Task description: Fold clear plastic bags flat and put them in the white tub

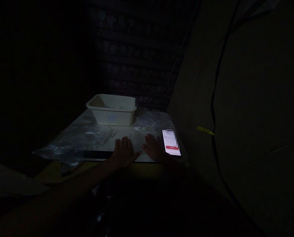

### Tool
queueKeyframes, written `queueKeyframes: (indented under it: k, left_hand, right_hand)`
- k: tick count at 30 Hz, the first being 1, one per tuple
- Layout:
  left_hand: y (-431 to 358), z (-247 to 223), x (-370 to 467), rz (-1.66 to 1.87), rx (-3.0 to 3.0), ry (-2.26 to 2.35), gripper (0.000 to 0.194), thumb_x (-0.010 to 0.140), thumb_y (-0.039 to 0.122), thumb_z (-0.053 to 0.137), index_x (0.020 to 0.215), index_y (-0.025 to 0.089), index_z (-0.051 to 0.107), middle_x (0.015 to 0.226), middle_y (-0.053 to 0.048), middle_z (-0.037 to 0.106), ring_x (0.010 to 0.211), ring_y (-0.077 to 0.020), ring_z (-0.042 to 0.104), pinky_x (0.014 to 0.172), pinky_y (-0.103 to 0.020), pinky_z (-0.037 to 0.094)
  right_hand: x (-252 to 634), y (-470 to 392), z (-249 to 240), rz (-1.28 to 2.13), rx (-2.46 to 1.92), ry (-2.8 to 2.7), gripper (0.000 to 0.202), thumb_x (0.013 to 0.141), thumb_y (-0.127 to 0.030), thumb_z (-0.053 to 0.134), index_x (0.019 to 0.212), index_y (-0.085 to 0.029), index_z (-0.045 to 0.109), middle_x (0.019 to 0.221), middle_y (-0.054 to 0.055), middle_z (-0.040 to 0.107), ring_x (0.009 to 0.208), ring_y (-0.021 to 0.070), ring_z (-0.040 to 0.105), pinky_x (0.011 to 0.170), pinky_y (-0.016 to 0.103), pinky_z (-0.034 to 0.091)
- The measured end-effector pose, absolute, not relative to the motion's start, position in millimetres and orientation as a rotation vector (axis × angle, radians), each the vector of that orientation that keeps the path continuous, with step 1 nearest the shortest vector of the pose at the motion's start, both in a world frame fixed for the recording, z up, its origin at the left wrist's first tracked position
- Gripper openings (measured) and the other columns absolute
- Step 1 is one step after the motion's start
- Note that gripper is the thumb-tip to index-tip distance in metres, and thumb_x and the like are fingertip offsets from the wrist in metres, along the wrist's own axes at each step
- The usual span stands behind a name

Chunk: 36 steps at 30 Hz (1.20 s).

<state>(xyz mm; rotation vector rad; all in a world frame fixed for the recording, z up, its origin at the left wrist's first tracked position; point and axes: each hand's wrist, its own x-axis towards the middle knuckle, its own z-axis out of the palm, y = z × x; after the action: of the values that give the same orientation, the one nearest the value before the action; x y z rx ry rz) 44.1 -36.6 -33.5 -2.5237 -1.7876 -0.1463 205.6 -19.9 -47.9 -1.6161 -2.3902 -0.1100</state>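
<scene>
Both my hands lie flat near the front edge of a pale tabletop [109,141] in a dim space. My left hand [123,152] rests palm down with its fingers spread, holding nothing. Close to its right, my right hand [152,147] is also palm down, fingers apart, with nothing in it. Just right of that hand lies a phone [171,142] with a lit screen and a red bar across it. Behind my hands stands a white plastic tub [113,116]; its contents are too dark to make out.
Crumpled clear plastic [87,136] covers the table's left side and hangs over its edge. More clear film [149,120] lies right of the tub. A dark cable [213,98] with a yellow tie [205,130] runs down the wall [255,98] at right.
</scene>
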Motion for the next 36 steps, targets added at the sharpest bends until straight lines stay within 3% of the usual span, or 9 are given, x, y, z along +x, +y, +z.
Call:
queueKeyframes:
  k: [7,12,17,22,25,28,31,36]
  left_hand:
    - [-15.7,-25.4,45.1,-0.223,-2.733,-1.457,0.05,0.079,0.032,0.022,0.12,0.004,0.028,0.127,-0.018,0.024,0.117,-0.0262,0.017,0.091,-0.043,0.015]
    - [-10.5,-40.7,47.8,-0.193,-2.704,-1.533,0.056,0.078,0.037,0.022,0.118,-0.001,0.029,0.125,-0.023,0.025,0.116,-0.0279,0.018,0.09,-0.042,0.016]
    - [-10.4,-42.3,40.1,-0.147,-2.725,-1.52,0.056,0.078,0.039,0.02,0.118,0.001,0.029,0.126,-0.022,0.024,0.117,-0.0282,0.017,0.089,-0.046,0.016]
    - [-13.1,-17.9,38.2,-0.243,-2.719,-1.286,0.046,0.076,0.037,0.029,0.113,0.01,0.038,0.12,-0.017,0.037,0.11,-0.0279,0.031,0.085,-0.047,0.021]
    - [-23.6,-1.8,46.1,-0.135,-2.851,-1.024,0.032,0.076,0.032,0.032,0.092,0.014,0.053,0.091,-0.011,0.057,0.083,-0.0207,0.051,0.073,-0.034,0.036]
    - [-38.1,4.4,57.4,-0.028,-2.838,-0.966,0.025,0.074,0.024,0.035,0.076,0.012,0.056,0.073,-0.01,0.059,0.065,-0.018,0.054,0.058,-0.029,0.039]
    - [-47.1,2.2,65.7,0.045,-2.86,-0.925,0.018,0.07,0.015,0.039,0.074,0.011,0.056,0.074,-0.011,0.059,0.065,-0.0186,0.055,0.054,-0.028,0.039]
    - [-46.1,-3.2,71.3,0.002,-2.925,-0.963,0.022,0.069,0.004,0.038,0.083,0.009,0.055,0.084,-0.014,0.058,0.076,-0.0204,0.054,0.061,-0.029,0.04]
  right_hand:
    - [203.4,-13.8,-39.1,-0.149,-1.525,-2.43,0.046,0.08,-0.037,0.022,0.116,-0.012,0.035,0.124,0.013,0.031,0.116,0.0218,0.023,0.092,0.048,0.009]
    - [197.1,-14.6,-44.0,-0.132,-1.558,-2.486,0.052,0.079,-0.04,0.021,0.118,-0.007,0.032,0.125,0.016,0.029,0.117,0.0231,0.021,0.092,0.047,0.011]
    - [198.4,-13.3,-48.5,-0.118,-1.589,-2.48,0.055,0.078,-0.043,0.022,0.119,-0.008,0.03,0.126,0.016,0.028,0.117,0.0255,0.02,0.091,0.049,0.013]
    - [203.8,-5.3,-35.6,-0.098,-1.62,-2.333,0.046,0.081,-0.037,0.021,0.12,-0.014,0.028,0.125,0.011,0.032,0.115,0.0211,0.024,0.091,0.045,0.019]
    - [212.4,-2.6,-24.4,-0.173,-1.597,-2.261,0.039,0.082,-0.028,0.022,0.118,-0.015,0.032,0.124,0.011,0.033,0.115,0.0195,0.025,0.09,0.043,0.022]
    - [223.2,-5.3,-19.7,-0.274,-1.559,-2.347,0.035,0.081,-0.019,0.023,0.112,-0.016,0.039,0.125,0.011,0.031,0.115,0.0222,0.024,0.087,0.047,0.023]
    - [230.6,-9.1,-21.3,-0.337,-1.565,-2.42,0.034,0.081,-0.016,0.023,0.109,-0.017,0.042,0.126,0.012,0.029,0.116,0.0243,0.022,0.084,0.05,0.024]
    - [228.8,-8.3,-23.5,-0.26,-1.578,-2.348,0.034,0.08,-0.017,0.024,0.11,-0.019,0.04,0.124,0.01,0.032,0.114,0.0219,0.026,0.084,0.049,0.026]
